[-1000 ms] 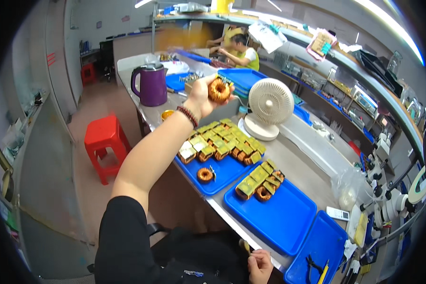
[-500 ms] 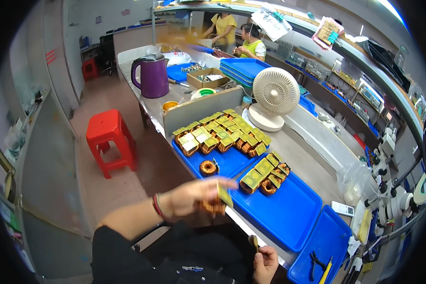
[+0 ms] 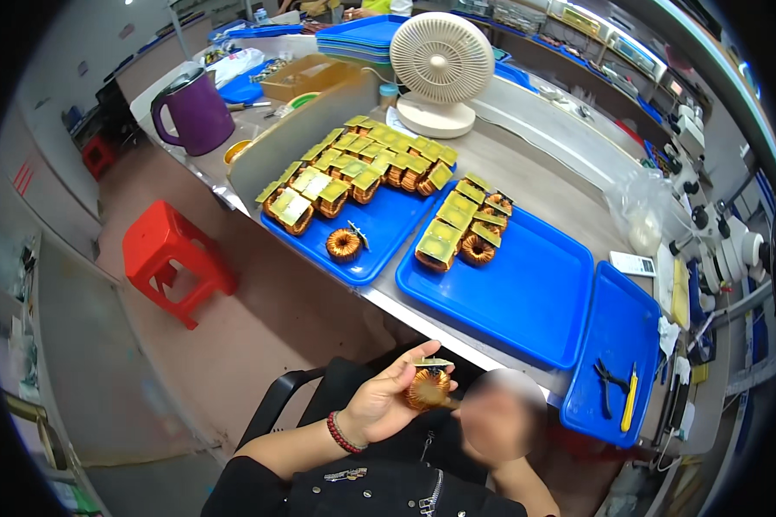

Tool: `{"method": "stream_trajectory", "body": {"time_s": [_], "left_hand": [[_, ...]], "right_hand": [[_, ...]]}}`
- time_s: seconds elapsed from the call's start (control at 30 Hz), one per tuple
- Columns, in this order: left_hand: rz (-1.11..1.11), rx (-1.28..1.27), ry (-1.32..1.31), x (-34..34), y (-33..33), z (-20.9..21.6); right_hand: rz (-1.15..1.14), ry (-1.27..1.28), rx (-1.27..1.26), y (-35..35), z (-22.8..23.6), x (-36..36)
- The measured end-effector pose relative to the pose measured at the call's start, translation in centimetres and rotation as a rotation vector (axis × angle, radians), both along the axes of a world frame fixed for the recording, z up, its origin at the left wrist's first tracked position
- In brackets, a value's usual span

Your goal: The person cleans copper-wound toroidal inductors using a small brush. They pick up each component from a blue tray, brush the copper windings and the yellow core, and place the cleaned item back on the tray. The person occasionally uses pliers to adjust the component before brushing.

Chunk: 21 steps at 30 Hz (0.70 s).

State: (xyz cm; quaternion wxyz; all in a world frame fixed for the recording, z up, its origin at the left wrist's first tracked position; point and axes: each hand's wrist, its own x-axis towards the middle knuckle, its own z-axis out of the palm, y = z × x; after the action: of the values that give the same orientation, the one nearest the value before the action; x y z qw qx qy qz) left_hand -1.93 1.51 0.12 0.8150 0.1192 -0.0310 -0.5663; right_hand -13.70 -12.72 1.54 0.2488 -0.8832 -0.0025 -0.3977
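Observation:
In front of my body, my left hand (image 3: 384,403) is closed around a copper-wound ring coil (image 3: 424,389) with a small board (image 3: 433,363) on its top. Close on its right is my right hand (image 3: 500,418), smeared by blur. A short brownish piece (image 3: 450,402) sticks out from its fingers toward the coil; its kind does not show. Beyond the hands, a blue tray (image 3: 366,274) bears rows of similar coils topped with yellow-green boards, and one coil (image 3: 344,245) lies apart with its ring facing up. More board-topped coils (image 3: 440,241) fill the left end of a second blue tray (image 3: 535,332).
A smaller blue tray (image 3: 582,405) at the right holds dark pliers (image 3: 610,388) and a yellow-handled tool (image 3: 630,401). Behind the coils stands a white fan (image 3: 442,60). Farther left are a purple kettle (image 3: 200,116) and a red stool (image 3: 168,258). A white remote (image 3: 632,263) lies at right.
My left hand has drawn back from beside the trays, bringing the coil in front of my body. My right hand has come up beside it. The view has shifted, with the trays fully in sight.

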Motion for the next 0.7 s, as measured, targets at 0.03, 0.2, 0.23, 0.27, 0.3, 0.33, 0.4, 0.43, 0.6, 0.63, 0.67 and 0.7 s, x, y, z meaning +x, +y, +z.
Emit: {"method": "stream_trajectory", "body": {"time_s": [0.03,0.2,0.23,0.27,0.3,0.33,0.4,0.43,0.6,0.63,0.67,0.7], "left_hand": [[-0.004,0.006,-0.021,0.0,-0.2,0.4],[0.061,-0.049,-0.109,1.0,-0.2,1.4],[0.087,-0.024,-0.136,1.5,-0.5,1.7],[0.128,-0.039,-0.208,1.6,-1.0,2.2],[0.181,0.005,-0.217,1.5,-1.7,2.4],[0.164,-0.043,-0.257,1.9,-1.9,2.6],[0.201,-0.032,-0.309,1.9,-1.9,3.7],[0.236,-0.015,-0.345,2.2,-1.6,3.8],[0.227,-0.058,-0.309,2.6,-1.7,3.2],[0.222,-0.043,-0.304,2.5,-2.0,3.1],[0.199,-0.079,-0.330,2.3,-2.3,3.0],[0.185,-0.071,-0.307,2.2,-2.1,3.0]], "right_hand": [[-0.018,0.221,0.013,1.4,1.1,-0.4],[-0.361,0.130,0.123,-2.2,2.4,0.4],[-0.329,0.055,0.260,-1.9,2.9,0.3],[-0.197,-0.022,0.225,-1.4,2.9,-0.1],[-0.086,-0.077,0.063,-0.8,2.6,0.4],[-0.054,0.100,0.005,-0.1,2.9,1.0],[-0.210,0.032,-0.159,-2.4,3.2,1.0],[-0.467,0.168,-0.180,-3.0,4.0,1.2],[-0.064,-0.055,0.048,-1.7,3.7,0.7],[0.026,-0.051,0.069,-0.5,3.5,1.1],[-0.040,-0.003,0.012,-0.9,3.3,1.4],[-0.097,0.040,-0.038,-1.3,3.2,2.0]]}}
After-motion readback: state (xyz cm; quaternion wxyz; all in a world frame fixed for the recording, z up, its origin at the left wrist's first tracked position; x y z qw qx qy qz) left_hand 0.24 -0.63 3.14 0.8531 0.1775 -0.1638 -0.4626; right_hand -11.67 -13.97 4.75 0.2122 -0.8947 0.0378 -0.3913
